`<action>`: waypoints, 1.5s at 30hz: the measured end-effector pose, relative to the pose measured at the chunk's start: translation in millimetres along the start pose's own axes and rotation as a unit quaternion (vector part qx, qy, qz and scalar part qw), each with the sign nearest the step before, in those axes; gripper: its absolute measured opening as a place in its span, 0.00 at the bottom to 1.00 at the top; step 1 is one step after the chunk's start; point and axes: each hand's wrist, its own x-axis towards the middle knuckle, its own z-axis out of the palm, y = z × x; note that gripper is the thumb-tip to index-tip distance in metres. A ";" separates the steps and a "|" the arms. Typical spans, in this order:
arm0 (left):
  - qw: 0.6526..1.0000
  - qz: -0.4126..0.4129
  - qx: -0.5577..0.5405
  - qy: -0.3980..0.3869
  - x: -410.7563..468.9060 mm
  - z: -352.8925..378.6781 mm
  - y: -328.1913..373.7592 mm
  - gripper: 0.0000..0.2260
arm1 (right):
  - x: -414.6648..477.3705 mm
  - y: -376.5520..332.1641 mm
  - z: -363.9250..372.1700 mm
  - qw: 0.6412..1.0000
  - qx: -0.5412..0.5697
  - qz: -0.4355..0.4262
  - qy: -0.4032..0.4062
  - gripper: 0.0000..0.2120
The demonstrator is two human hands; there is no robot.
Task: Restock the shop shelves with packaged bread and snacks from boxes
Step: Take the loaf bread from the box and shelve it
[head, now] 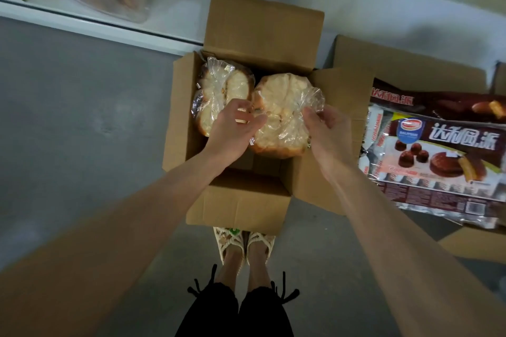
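A clear-wrapped bread loaf (pixel 284 117) was held between the two hands, inside an open cardboard box (pixel 241 200) set on the floor (pixel 68 117). Its plastic wrap was pinched at one edge by the curled fingers (pixel 253 119) of the left hand (pixel 232 126), and at the opposite edge by the fingers (pixel 310 113) of the right hand (pixel 328 131). A second wrapped loaf (pixel 221 90) was seen just beyond the left fingers, touching the first. Chocolate pie packs (pixel 438 145) were stacked in a second box (pixel 397 63), well outside the right fingers.
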 end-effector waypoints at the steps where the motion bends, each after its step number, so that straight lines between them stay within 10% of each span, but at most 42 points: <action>1: 1.000 0.003 0.002 -0.008 -4.1 -1.4 5.6 0.18 | -5.4 -4.8 -4.6 1.000 0.003 -0.004 -0.005 0.07; 22: 0.951 0.246 0.135 -0.128 -216.3 -74.7 227.3 0.24 | -209.4 -228.7 -168.2 0.980 0.078 -0.141 -0.115 0.09; 28: 0.949 0.296 0.081 -0.071 -283.9 -80.4 288.5 0.04 | -269.0 -288.9 -214.0 0.966 0.115 -0.189 -0.137 0.09; 33: 0.937 0.348 0.002 -0.027 -343.0 -69.6 330.4 0.09 | -311.9 -320.2 -260.0 0.955 0.122 -0.245 -0.116 0.18; 40: 0.907 0.416 -0.050 0.055 -419.7 -61.8 378.4 0.11 | -382.7 -352.8 -298.0 0.935 0.108 -0.336 -0.017 0.05; 45: 0.865 0.481 -0.096 0.110 -478.9 -66.1 424.9 0.12 | -420.1 -349.6 -323.8 0.930 0.116 -0.338 -0.087 0.45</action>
